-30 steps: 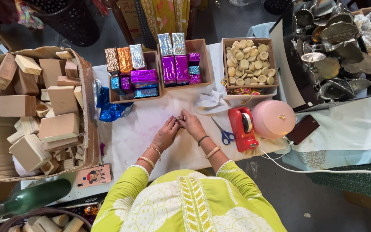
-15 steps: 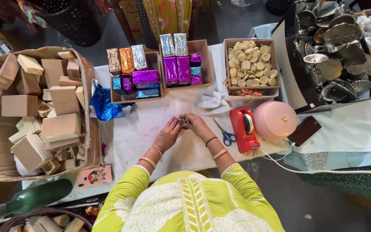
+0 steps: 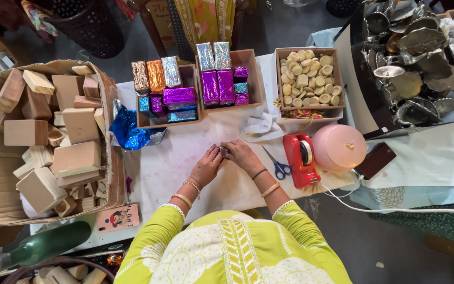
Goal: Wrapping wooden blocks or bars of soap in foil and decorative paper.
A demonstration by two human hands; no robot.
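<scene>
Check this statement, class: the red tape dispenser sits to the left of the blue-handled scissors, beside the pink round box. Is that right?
Not quite. In the head view the red tape dispenser sits to the right of the blue-handled scissors, not the left. It does stand beside the pink round box.

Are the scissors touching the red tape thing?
Apart. The head view shows a strip of white table between the blue-handled scissors and the red tape dispenser; the scissors lie just left of it, by the right hand.

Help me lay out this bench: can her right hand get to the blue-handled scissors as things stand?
Probably yes: the scissors lie flat just beside the right hand, bare table between, though both hands pinch a small wrapped piece.
</scene>
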